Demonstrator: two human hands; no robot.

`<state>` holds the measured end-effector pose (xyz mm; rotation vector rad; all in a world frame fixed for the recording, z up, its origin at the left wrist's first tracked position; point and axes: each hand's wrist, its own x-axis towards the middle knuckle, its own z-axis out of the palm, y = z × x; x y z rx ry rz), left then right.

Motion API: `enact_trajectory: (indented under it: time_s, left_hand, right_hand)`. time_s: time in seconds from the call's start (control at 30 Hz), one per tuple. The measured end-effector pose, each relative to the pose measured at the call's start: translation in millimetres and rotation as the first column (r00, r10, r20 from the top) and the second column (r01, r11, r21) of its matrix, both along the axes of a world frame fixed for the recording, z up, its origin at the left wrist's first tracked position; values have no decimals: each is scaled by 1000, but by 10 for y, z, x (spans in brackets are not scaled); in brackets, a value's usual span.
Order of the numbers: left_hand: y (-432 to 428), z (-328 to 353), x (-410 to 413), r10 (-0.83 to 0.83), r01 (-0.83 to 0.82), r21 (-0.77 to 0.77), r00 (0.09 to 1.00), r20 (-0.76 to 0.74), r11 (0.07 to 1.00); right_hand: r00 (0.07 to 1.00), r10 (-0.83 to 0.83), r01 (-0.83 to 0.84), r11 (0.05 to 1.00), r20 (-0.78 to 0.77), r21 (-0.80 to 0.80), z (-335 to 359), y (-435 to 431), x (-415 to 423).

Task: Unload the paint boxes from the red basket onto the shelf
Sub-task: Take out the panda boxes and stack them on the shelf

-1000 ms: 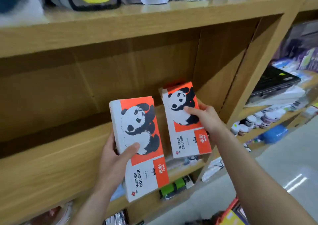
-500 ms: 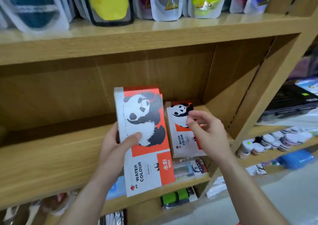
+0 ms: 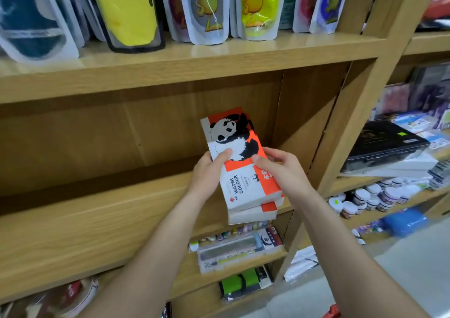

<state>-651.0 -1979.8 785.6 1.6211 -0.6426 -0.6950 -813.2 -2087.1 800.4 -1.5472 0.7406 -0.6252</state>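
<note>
Boxes look light, stiff card, slick printed faces; best held by the long edges. Top paint box (image 3: 239, 162) lies stacked on a second paint box (image 3: 253, 214) at the right end of the wooden shelf (image 3: 97, 220). Left hand (image 3: 207, 174) pinches its left edge, thumb on the panda. Right hand (image 3: 282, 169) rests curled on the right edge, fingers narrow. Basket not seen.

Paint boxes (image 3: 239, 169): orange-red/white w/ b&w panda; shelf (image 3: 97, 220) light wood; pouch (image 3: 126, 13) yellow.
</note>
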Motion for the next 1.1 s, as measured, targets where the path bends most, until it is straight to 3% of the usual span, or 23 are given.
enact_trajectory:
  time_s: [0.07,0.13,0.17,0.27,0.33,0.43,0.6,0.73,0.83,0.97,1.1]
  left_hand:
    - [-18,-44,51,-80,77,83,996,29,994]
    - [35,-135,71,-159,156,62,987,32,986]
    - [98,-200,65,-191,191,12,981,23,982]
    - [362,-417,-58,-248,248,-109,969,14,963]
    - [459,-538,-173,-279,280,-117,960,27,953]
    - [379,-604,-317,-293,298,-104,954,57,949]
    - [35,-578,-298,-278,282,-74,959,63,957]
    - [88,-742,-208,-297,296,22,951,90,955]
    - [143,-922,-176,-343,311,169,914,218,935]
    - [-10,-982,-117,-348,270,255,873,342,928]
    - [-268,-980,-17,-378,269,309,846,377,912]
  right_hand:
    - [993,-51,47,998,-106,-38,-32,-70,45]
    - [975,-98,74,989,-197,-126,-108,-133,13]
    - [973,-133,104,983,-190,-152,-165,-144,-36]
    - [982,-185,187,977,20,-106,-415,-14,-324]
    - [987,-107,124,982,120,-140,-643,169,-479]
    - [990,60,-25,964,124,-265,-897,326,-492]
    - [995,-30,61,933,94,-356,-829,102,-390]
    - [986,-164,166,921,38,-353,-935,12,-445]
    - [991,-128,107,916,-30,-387,-1119,91,-486]
    - [961,-220,118,875,-169,-469,-1257,-23,-379]
    - [928,-349,257,852,-130,-456,-1321,-178,-224]
